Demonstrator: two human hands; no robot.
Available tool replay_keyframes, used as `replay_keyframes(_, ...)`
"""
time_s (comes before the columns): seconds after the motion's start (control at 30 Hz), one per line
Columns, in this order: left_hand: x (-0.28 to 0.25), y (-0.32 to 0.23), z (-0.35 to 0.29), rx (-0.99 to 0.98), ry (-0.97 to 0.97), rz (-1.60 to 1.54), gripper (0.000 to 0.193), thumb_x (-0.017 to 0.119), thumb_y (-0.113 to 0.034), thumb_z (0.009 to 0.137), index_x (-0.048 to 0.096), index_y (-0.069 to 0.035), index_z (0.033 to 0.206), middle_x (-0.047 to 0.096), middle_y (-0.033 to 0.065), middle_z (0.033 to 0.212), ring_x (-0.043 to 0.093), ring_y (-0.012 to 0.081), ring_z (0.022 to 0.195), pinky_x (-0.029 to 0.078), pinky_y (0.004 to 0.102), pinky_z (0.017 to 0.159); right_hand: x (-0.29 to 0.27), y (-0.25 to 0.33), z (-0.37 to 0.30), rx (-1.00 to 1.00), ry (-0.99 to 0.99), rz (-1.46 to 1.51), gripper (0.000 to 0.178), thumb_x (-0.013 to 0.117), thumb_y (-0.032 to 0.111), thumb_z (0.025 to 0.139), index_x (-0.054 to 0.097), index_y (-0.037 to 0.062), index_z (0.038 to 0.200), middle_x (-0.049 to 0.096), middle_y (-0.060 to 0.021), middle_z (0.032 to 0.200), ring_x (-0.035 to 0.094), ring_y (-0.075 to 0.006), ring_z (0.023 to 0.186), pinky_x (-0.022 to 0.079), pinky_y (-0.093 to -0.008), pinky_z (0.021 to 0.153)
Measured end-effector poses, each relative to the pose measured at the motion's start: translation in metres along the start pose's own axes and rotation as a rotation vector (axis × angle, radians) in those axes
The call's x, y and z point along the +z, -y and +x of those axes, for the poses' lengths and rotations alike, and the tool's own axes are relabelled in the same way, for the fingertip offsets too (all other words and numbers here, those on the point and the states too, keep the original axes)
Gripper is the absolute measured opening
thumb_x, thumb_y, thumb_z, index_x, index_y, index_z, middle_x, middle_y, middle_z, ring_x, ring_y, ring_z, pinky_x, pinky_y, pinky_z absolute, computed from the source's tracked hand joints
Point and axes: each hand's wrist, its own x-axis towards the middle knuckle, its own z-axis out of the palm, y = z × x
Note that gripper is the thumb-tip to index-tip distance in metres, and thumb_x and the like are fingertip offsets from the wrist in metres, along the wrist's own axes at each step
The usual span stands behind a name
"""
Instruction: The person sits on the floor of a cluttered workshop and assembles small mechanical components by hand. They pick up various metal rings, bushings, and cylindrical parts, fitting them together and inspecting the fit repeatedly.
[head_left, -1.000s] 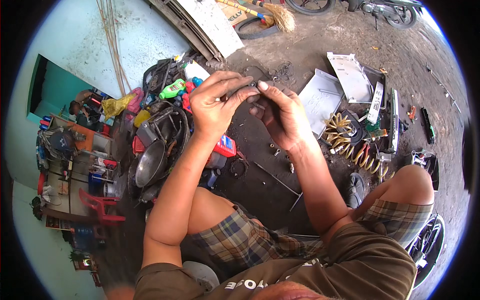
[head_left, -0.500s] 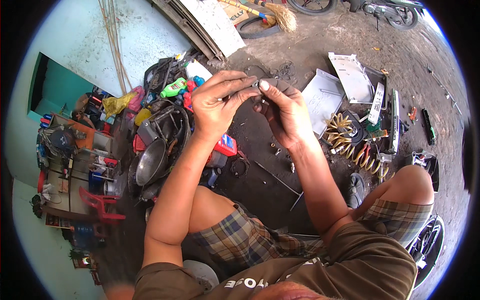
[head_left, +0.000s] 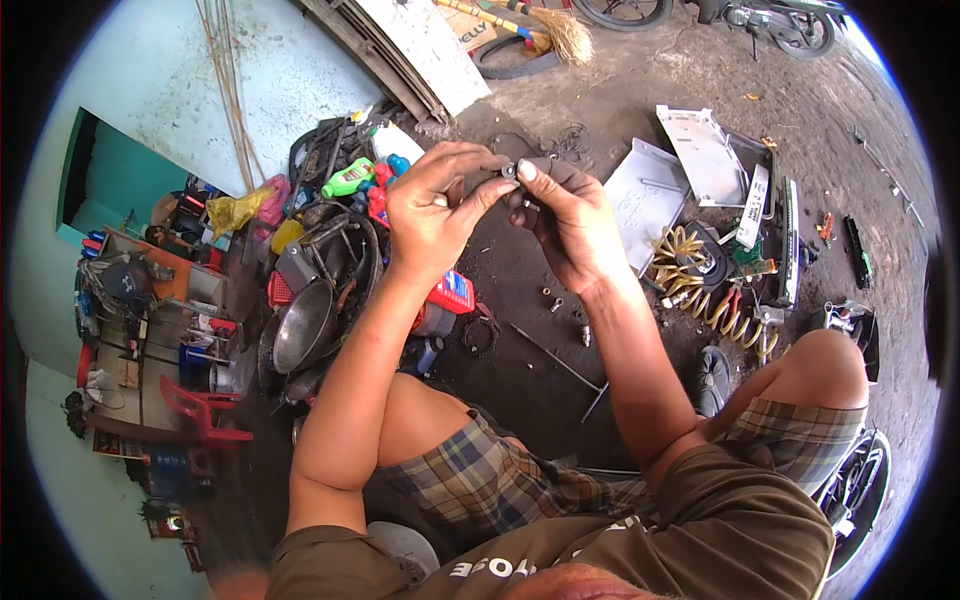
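Note:
My two hands meet in front of me over the dark floor. Between their fingertips is a small dark ring-shaped metal part (head_left: 510,170) with a hole in its end. My left hand (head_left: 432,205) pinches it with thumb and forefinger, the other fingers curled in. The thumb and fingers of my right hand (head_left: 575,215) close on its other side. A small shiny metal piece (head_left: 531,205) shows at the curled fingers of my right hand; how it is held is unclear. Below lie a T-handle wrench (head_left: 560,358) and a few small metal fittings (head_left: 586,334).
To the left is a heap of parts and bottles with a metal bowl (head_left: 303,325) and a red box (head_left: 453,292). On the right are metal panels (head_left: 645,195), a coiled yellow hose (head_left: 735,320) and a shoe (head_left: 711,380). A straw broom (head_left: 565,35) lies at the far side.
My hands stay nearly in place. The left fingers have curled and shifted slightly around the ring-shaped part, and the part has turned a little.

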Motion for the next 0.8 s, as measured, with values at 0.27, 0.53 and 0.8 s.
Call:
replay_keyframes(0.27, 0.003, 0.011, -0.006, -0.095, 0.01, -0.088, 0.029, 0.085, 0.002, 0.08, 0.071, 0.001, 0.106, 0.071, 0.0054, 0.106, 0.047, -0.0015, 0.061, 0.036, 0.0176, 0.052, 0.001, 0.002, -0.001, 0.002, -0.016, -0.001, 0.021, 0.074, 0.021, 0.097, 0.073, 0.0, 0.1, 0.074, -0.0054, 0.089, 0.063, -0.0095, 0.072, 0.051, -0.0241, 0.065)
replay_keyframes(0.53, 0.004, 0.013, -0.007, -0.141, 0.019, -0.154, 0.029, 0.084, 0.005, 0.081, 0.07, 0.002, 0.107, 0.068, 0.0048, 0.108, 0.051, 0.0, 0.069, 0.039, 0.0184, 0.055, -0.004, 0.0, 0.003, 0.005, -0.019, 0.005, 0.02, 0.075, 0.019, 0.095, 0.073, 0.0002, 0.1, 0.073, -0.0052, 0.088, 0.064, -0.0086, 0.07, 0.051, -0.0225, 0.061)
replay_keyframes(0.8, 0.006, 0.013, -0.007, -0.195, 0.024, -0.193, 0.025, 0.081, 0.004, 0.085, 0.07, 0.004, 0.107, 0.068, 0.0073, 0.11, 0.066, 0.0069, 0.081, 0.051, 0.019, 0.063, -0.009, 0.003, 0.003, 0.045, 0.033, 0.052, 0.016, 0.075, 0.016, 0.095, 0.073, 0.0015, 0.101, 0.074, -0.0052, 0.091, 0.066, -0.01, 0.076, 0.053, -0.0257, 0.066)
